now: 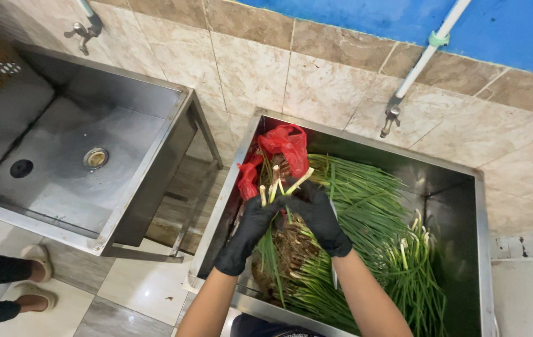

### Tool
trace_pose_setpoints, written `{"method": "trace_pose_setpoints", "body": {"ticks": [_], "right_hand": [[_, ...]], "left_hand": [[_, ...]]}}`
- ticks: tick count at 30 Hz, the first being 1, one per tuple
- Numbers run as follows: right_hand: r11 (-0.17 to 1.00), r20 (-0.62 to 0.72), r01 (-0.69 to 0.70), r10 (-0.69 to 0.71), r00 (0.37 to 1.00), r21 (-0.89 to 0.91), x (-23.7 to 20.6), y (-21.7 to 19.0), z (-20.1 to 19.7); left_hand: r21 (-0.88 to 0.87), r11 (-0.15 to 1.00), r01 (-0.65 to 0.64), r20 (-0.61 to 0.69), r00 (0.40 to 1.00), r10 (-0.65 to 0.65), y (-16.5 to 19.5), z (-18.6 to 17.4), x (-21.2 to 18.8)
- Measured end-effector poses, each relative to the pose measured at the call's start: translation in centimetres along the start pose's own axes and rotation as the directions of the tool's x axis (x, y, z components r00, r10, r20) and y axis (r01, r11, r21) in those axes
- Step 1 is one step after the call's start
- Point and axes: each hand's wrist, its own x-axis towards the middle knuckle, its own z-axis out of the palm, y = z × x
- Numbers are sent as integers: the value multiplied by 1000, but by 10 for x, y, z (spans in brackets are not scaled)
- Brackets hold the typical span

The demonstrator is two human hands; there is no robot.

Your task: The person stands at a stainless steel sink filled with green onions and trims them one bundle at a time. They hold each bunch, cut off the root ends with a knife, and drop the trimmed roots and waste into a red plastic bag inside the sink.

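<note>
Left hand (249,226) and right hand (316,212), both in black gloves, are closed around a small bunch of green onions (277,185) held over the steel sink (480,249), pale cut ends pointing up toward the wall, long axis roughly vertical in view. Right behind the bunch sits a red plastic bag (285,145); a heap of loose green onions (372,212) fills the basin beneath, rooty clump (288,249) under the wrists. Empty second sink (110,125) stands well apart to the left, wall tap (391,118) above the right basin.
</note>
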Motion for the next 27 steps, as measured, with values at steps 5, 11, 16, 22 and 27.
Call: {"method": "trace_pose_setpoints", "body": {"ticks": [5,11,16,22,27], "right_hand": [[998,-45,-43,44,998,38,-10,15,13],[975,-28,-136,143,989,173,-14,35,15],[988,36,-81,76,996,132,-14,43,14],[948,-331,-250,175,927,-199,-90,58,-86],[395,-514,-393,-271,814,-830,-204,60,-219]], "left_hand": [[-98,995,36,-145,988,-50,13,-1,-3],[-91,994,56,-182,981,-72,30,-1,-8],[-36,997,67,-152,986,-72,21,11,0],[-109,990,94,-153,982,-110,7,17,-2],[-4,997,71,-90,993,-71,-6,23,-4]]}}
